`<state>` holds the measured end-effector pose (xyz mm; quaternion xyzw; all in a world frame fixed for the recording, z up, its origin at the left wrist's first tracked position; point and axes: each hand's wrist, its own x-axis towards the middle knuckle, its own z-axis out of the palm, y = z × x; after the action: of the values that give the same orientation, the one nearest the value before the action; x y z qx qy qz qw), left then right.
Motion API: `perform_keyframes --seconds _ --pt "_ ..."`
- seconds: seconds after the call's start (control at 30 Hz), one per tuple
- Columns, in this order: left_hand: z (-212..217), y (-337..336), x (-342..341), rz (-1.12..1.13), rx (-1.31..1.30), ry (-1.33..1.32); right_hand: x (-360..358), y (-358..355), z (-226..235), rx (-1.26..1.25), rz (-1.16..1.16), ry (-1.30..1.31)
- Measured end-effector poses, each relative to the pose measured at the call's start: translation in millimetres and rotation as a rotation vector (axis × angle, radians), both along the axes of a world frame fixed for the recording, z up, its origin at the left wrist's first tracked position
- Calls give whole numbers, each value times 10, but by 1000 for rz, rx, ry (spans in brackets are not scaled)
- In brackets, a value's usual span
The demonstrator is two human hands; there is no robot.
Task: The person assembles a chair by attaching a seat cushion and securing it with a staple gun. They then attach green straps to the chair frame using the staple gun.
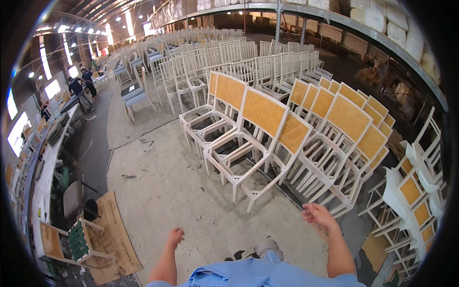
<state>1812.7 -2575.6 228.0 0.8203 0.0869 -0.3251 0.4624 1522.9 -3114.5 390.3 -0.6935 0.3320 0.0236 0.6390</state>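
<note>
Right hand (pixel 319 217) near angular chairs (pixel 264 112), perhaps wooden, woven tan backs (pixel 350 117)

The left hand (pixel 175 236) hides some of its fingers (pixel 180 231); the farthest chairs (pixel 210 35) blur together.

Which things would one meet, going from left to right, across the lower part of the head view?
Cane-backed chair with green seat webbing → left hand → right hand → cane-backed chairs with white wrapping.
</note>
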Motion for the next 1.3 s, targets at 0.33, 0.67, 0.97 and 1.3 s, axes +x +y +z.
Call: perform_keyframes --seconds 0.33,0.67,0.97,1.3 --pt "-604 -2834 1687 223 -296 275 3491 -2685 451 -411 88 -303" --pt "-1725 -4403 2302 634 -95 407 5878 -4026 -199 -741 359 162" --pt "-1996 -4641 2685 893 -233 209 6244 -4091 -141 -500 348 66" --pt "-902 -3794 1031 1058 -326 141 4755 -3541 1642 -668 311 -235"
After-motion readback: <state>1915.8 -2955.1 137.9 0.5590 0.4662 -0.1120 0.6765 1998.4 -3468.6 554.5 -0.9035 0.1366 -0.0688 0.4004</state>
